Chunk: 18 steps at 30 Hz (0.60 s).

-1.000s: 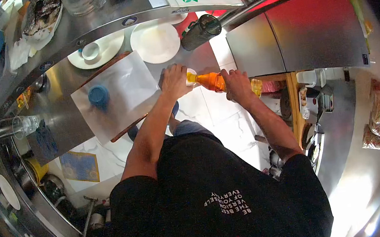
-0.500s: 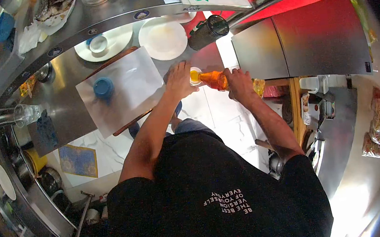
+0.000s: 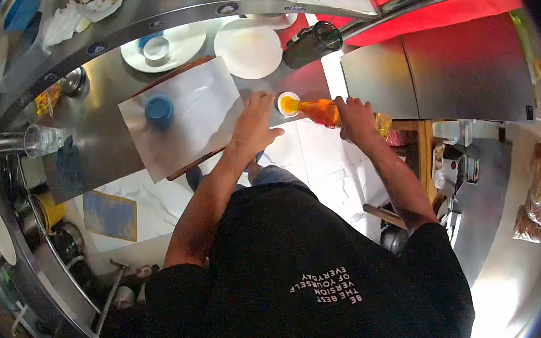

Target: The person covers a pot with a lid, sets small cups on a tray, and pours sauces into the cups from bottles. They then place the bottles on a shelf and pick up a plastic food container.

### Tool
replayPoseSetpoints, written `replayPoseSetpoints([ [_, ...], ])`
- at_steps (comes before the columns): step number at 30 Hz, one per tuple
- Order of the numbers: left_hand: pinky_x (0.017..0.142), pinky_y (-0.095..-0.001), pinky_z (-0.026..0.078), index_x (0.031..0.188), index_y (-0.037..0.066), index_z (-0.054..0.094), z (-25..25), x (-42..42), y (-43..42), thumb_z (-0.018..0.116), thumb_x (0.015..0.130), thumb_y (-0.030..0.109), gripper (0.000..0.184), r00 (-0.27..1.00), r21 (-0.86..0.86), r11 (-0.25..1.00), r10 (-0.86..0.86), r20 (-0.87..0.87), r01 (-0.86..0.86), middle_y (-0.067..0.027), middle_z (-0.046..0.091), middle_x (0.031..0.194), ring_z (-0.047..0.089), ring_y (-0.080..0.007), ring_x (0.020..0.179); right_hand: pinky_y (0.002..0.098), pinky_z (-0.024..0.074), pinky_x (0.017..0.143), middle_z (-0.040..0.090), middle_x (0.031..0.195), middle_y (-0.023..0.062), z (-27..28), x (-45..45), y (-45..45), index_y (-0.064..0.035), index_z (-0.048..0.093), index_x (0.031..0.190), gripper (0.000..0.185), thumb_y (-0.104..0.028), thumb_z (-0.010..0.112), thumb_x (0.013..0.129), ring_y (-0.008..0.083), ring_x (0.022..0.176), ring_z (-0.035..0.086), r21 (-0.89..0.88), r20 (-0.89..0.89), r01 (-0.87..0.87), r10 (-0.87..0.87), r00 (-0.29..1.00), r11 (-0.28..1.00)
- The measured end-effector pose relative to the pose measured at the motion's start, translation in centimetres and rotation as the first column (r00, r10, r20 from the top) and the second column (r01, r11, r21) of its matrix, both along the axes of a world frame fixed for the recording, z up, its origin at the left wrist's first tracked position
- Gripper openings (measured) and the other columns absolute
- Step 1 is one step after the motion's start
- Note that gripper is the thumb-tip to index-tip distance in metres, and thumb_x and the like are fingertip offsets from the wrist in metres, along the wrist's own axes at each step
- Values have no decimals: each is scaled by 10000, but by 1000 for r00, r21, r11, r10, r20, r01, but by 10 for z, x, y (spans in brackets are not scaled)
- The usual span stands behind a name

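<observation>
My right hand (image 3: 356,121) is wrapped around a bottle of orange liquid (image 3: 321,112), tipped so its mouth lies over a small white cup (image 3: 282,114). Yellow-orange liquid shows inside the cup, which stands near the counter's front edge. Just left of that cup, my left hand (image 3: 255,122) is open and holds nothing, its thumb spread from the fingers. A white sheet (image 3: 206,119) lies on a brown board beside it, with a small blue cup (image 3: 159,109) standing on the sheet.
Behind the sheet stand a white plate (image 3: 247,47), an oval plate (image 3: 186,48) with small cups on it, and a dark jug (image 3: 314,44). A raised metal shelf (image 3: 195,13) runs along the back. A steel cabinet (image 3: 471,72) stands at the right.
My left hand has come away from the white cup, leaving a gap to its left. The bottle stays tipped over the cup in my right hand. The whole view has shifted slightly.
</observation>
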<state>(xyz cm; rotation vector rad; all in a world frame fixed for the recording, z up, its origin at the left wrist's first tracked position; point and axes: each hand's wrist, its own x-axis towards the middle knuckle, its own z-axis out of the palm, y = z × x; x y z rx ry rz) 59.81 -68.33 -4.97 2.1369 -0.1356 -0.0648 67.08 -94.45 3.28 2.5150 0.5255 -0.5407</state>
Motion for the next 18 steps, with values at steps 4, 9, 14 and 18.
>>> replayPoseSetpoints([
  [4,1089,-445,426,1324,-21,521,-9,-8,3,870,675,136,753,999,-73,997,29,39,-26,-216,496,1360,498,-409,1273,513,511,916,663,1131,125,-2,2,-1,-110,515,1309,773,-201,887,637,302,1099,646,-18,-3,-33,33,999,999],
  [9,1087,-450,430,1311,-22,529,-19,-12,4,859,689,123,718,998,-66,997,42,50,-39,-218,499,1354,507,-419,1261,516,518,900,669,1102,127,-5,3,-2,-93,522,1294,779,-207,891,618,302,1075,654,23,17,-69,68,998,997],
  [14,1088,-452,428,1291,-26,537,-24,-9,2,851,695,113,688,999,-68,997,39,35,-37,-226,502,1342,508,-421,1259,509,521,877,669,1092,123,-3,1,1,-87,526,1282,768,-194,890,615,301,1067,655,35,25,-72,71,997,997],
  [18,1082,-456,431,1278,-28,542,-31,-3,-1,847,691,108,676,998,-67,997,31,62,-27,-230,510,1318,510,-421,1256,512,518,882,669,1091,121,-1,1,2,-91,514,1287,779,-189,892,614,304,1070,654,43,5,-67,67,998,997],
])
